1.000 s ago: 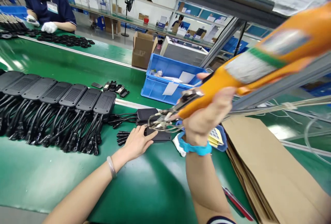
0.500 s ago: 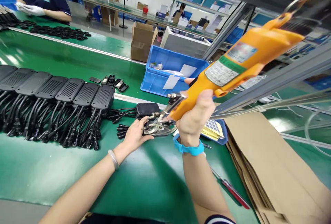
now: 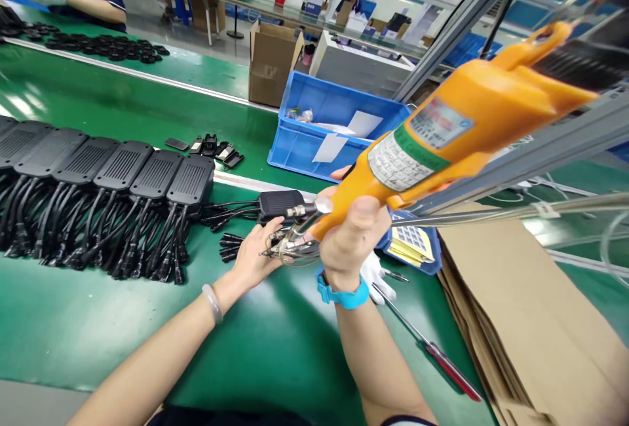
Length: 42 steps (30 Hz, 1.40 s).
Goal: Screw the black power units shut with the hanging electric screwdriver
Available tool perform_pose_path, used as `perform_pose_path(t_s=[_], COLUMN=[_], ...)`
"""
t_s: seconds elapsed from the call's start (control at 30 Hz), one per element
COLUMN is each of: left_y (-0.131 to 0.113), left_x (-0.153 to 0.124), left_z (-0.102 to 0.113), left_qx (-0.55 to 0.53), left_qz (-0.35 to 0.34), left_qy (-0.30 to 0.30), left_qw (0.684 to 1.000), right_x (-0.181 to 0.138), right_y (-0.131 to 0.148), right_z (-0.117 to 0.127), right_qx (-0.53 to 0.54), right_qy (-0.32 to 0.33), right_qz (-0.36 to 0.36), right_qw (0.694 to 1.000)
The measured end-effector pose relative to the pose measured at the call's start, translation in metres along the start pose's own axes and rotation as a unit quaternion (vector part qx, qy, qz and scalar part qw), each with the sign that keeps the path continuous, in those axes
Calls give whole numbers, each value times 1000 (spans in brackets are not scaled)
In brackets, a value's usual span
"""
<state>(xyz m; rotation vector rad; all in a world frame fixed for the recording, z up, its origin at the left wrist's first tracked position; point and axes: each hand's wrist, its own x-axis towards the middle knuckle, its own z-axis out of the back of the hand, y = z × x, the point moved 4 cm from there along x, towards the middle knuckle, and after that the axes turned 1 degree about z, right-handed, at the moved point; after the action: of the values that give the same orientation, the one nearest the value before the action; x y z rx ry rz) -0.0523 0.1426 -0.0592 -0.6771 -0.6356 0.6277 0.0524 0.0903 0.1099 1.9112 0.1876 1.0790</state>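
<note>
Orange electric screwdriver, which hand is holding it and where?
The right hand grips the orange electric screwdriver around its lower body, just above the metal tip. The left hand rests on a black adapter.

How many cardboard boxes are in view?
1 for certain: an open cardboard box on the floor behind the blue bin. Small brown shapes on the far shelves may be more boxes.

Labels on the orange screwdriver are unreadable

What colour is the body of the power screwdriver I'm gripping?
Orange, on the power screwdriver in the right hand; head view.
</note>
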Motion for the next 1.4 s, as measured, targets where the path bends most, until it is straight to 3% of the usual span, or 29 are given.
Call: perform_pose_path(t_s=[0.1, 0.2, 0.33, 0.47, 0.57, 0.63, 0.73, 0.83, 0.93, 1.03, 1.2, 1.4], left_y=[-3, -13, -31, -28, -20, -22, -33, -38, -32, -26, -23, -24], left_x=[-1, -5, 2, 37, 59, 59, 37, 9, -5, -4, 0, -3], left_z=[3, 11, 31, 56, 66, 68, 62, 40, 21, 12, 11, 9], left_qx=[23, 60, 150, 215, 222, 231, 227, 224, 253, 269, 277, 289], left_qz=[-4, -55, -131, -58, 3, -11, -91, -130, -111, -80, -41, -54], left_qy=[-1, -12, -26, -34, -4, -26, -62, 6, 78, 108, 122, 106], left_qw=[1000, 997, 980, 974, 975, 973, 968, 966, 958, 954, 952, 950], right_x=[-7, -3, 26, 57, 65, 64, 57, 49, 43, 40, 36, 31], right_y=[-3, 2, 33, 61, 56, 44, 22, 2, -13, -21, -24, -30], right_z=[3, 17, 48, 68, 72, 74, 76, 80, 82, 83, 82, 82], right_qx=[40, 81, 89, 77, 74, 64, 43, 29, 26, 29, 34, 33], right_qy=[5, -15, -68, -57, -53, -58, -53, -38, -26, -26, -24, -17], right_qz=[-5, -39, -57, -16, -8, -14, -32, -45, -52, -54, -60, -77], right_qw=[999, 996, 992, 995, 996, 996, 997, 998, 998, 998, 997, 996])
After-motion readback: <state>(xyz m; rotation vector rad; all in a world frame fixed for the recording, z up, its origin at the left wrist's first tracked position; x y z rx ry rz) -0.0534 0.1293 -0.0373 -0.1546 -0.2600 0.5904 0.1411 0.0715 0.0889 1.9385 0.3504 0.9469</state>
